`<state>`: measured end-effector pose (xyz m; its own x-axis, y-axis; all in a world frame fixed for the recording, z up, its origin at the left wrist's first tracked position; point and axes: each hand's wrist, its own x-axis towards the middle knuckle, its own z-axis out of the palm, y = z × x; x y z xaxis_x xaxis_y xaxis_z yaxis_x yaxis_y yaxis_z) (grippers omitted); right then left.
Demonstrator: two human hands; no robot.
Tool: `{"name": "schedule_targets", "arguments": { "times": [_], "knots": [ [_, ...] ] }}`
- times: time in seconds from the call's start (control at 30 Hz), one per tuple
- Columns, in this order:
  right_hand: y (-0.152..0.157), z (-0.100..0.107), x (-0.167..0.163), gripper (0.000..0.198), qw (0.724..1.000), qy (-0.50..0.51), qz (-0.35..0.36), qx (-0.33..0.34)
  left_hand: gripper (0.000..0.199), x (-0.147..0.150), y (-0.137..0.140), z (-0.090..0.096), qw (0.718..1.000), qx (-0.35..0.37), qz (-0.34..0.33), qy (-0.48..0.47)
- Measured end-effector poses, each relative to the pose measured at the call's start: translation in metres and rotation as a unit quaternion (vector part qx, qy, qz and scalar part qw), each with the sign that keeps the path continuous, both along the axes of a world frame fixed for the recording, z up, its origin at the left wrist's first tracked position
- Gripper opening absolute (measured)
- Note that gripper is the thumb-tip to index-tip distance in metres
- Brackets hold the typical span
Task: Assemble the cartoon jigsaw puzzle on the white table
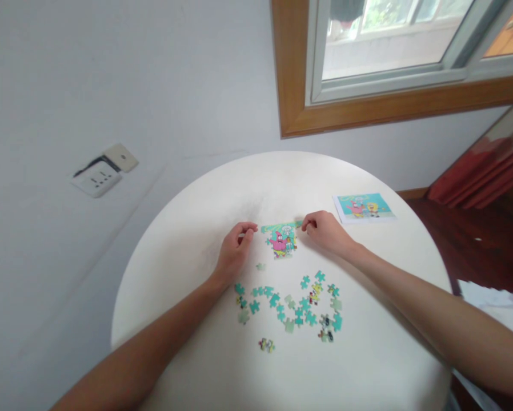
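A partly joined jigsaw puzzle (283, 242) lies flat on the white table, showing a pink starfish character and a pale figure under a green top strip. At its upper right corner, my right hand (325, 229) is closed, its fingertips at a small puzzle piece (299, 224) in line with the top strip. My left hand (236, 249) rests just left of the puzzle; its thumb and forefinger come together with nothing visible between them. Below the puzzle are several loose pieces (275, 299), mostly teal, some pale green or yellow. One pale piece (260, 266) lies nearer the puzzle.
A printed reference picture (365, 207) lies on the right of the round white table (175, 228). Two or so joined pieces (266, 345) sit apart near the front. The wall with a socket (97, 178) and a window (389, 51) stands behind. Papers (492, 302) lie at right.
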<state>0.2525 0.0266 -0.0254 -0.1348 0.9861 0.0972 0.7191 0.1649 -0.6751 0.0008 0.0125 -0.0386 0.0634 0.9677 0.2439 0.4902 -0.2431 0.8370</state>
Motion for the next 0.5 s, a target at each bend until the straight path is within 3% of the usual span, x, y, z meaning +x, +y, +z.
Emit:
{"name": "schedule_targets", "arguments": {
  "times": [0.5],
  "knots": [
    [0.0016, 0.0021, 0.0024, 0.027, 1.000, -0.004, -0.002, -0.014, 0.025, -0.0009, -0.0009, -0.0006, 1.000, -0.007, -0.003, 0.008]
  ]
}}
